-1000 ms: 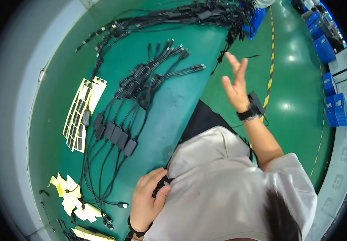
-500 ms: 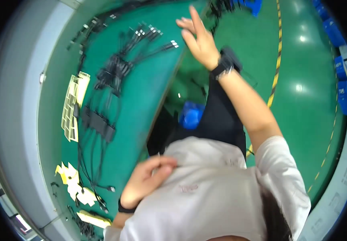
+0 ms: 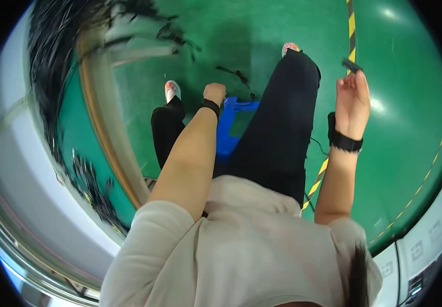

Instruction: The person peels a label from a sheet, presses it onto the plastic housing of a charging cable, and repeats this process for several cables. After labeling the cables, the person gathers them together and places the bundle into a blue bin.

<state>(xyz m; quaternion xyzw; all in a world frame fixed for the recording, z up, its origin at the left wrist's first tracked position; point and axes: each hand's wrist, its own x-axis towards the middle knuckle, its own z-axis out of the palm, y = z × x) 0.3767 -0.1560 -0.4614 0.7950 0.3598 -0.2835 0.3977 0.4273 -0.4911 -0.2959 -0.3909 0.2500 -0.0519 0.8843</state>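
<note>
My left hand [image 3: 214,93] reaches down between my legs. Its fingers are curled closed at the corner of a blue plastic frame [image 3: 225,134], whose open middle lets the green floor show through; the fingertips are hidden. Out to the right, my right hand [image 3: 353,102] is raised palm up over the floor. A small black piece [image 3: 352,65] with fine stripes sits at its bent fingertips, pinched there as far as I can see. Its kind cannot be made out.
A green-topped table [image 3: 72,112] with a brown edge stands on the left, bearing black cables [image 3: 52,61], blurred. A dark cable [image 3: 239,77] lies on the green floor beyond the blue frame. Yellow-black tape [image 3: 352,30] runs along the floor. White boxes [image 3: 420,253] stand at the lower right.
My view has swung away from the tabletop toward the floor. My left hand has gone from my waist down to the blue frame. My right hand has moved right, and a black piece now shows at its fingertips.
</note>
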